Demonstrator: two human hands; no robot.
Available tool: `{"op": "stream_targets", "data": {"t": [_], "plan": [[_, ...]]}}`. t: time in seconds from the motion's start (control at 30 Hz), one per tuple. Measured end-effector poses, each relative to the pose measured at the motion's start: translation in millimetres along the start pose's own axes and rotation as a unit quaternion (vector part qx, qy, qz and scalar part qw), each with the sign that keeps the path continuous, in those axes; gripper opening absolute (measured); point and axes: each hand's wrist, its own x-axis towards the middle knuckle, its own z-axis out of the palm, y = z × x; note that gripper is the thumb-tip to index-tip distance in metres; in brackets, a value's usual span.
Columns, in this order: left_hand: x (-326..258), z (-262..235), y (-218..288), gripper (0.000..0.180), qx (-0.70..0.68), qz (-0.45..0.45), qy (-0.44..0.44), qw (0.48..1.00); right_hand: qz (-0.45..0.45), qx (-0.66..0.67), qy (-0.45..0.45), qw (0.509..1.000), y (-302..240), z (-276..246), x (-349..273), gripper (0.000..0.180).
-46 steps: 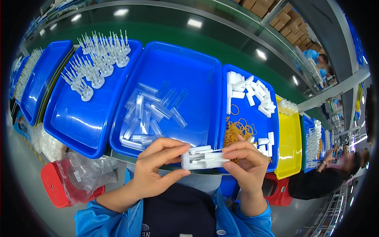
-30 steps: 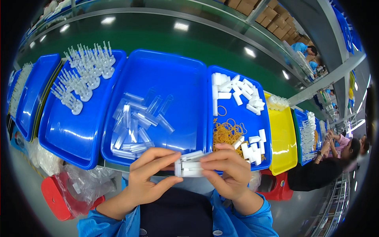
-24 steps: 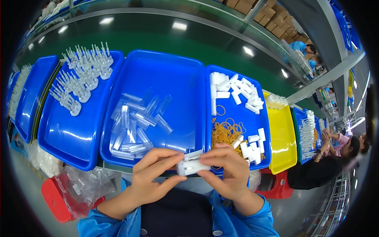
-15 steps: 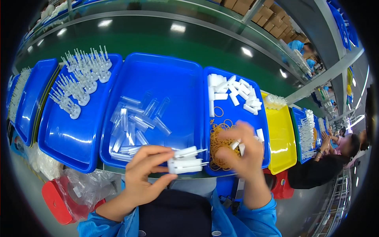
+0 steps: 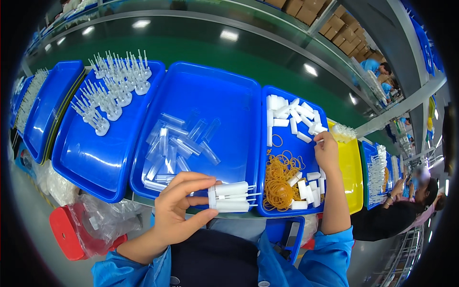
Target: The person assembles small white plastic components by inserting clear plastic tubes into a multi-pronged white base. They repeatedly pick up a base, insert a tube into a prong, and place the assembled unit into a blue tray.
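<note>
My left hand (image 5: pixel 178 205) pinches a white plastic holder (image 5: pixel 232 197) by its round base, below the middle tray. Thin rods point right from the holder; thick white sleeves cover some, and at least one between them is bare. My right hand (image 5: pixel 328 155) reaches over the right side of the blue tray (image 5: pixel 287 146), its thumb and fingers closed on a white sleeve (image 5: pixel 319 138) by the far pile. Several loose white sleeves (image 5: pixel 292 112) lie at that far end. Nearer me sit a heap of tan rubber bands (image 5: pixel 278 184) and more sleeves (image 5: pixel 311 192).
A middle blue tray (image 5: pixel 224 95) holds clear plastic tubes (image 5: pixel 184 143). Left of it, another blue tray (image 5: pixel 86 160) carries several upright white rod holders (image 5: pixel 114 91). A yellow tray (image 5: pixel 350 172) stands at right. A red stool (image 5: pixel 64 234) is below left; another person (image 5: pixel 389 213) sits at right.
My right hand has moved away from the rubber bands to the far sleeves, its fingers closing there. My left hand still holds the holder, now turned slightly. The whole view has shifted a little.
</note>
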Motion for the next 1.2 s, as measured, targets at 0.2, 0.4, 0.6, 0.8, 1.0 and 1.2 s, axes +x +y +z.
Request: {"op": "stream_targets", "data": {"t": [0.2, 0.4, 0.6, 0.8, 1.0, 1.2], "plan": [[1, -6, -5, 0.043, 0.054, 0.033, -0.026, 0.998, -0.090, -0.040, -0.007, 0.995, -30, 10, 3, 0.016], [1, -6, -5, 0.043, 0.054, 0.043, -0.023, 0.997, 0.091, 0.122, -0.069, 0.986, -45, -3, -6, 0.018], [-1, -9, -9, 0.043, 0.065, 0.062, -0.016, 0.996, 0.032, 0.433, -0.109, 0.894, -126, -40, -56, 0.014], [-1, -7, -9, 0.044, 0.069, 0.063, -0.018, 0.995, -0.076, 0.391, -0.110, 0.911, -161, -42, -91, 0.012], [-2, -8, -10, 0.044, 0.079, 0.075, -0.012, 0.994, -0.026, 0.501, -0.121, 0.857, -171, -33, -99, 0.012], [-3, -9, -10, 0.044, 0.073, 0.064, -0.009, 0.995, 0.041, 0.569, -0.128, 0.811, -173, -30, -101, 0.015]]}}
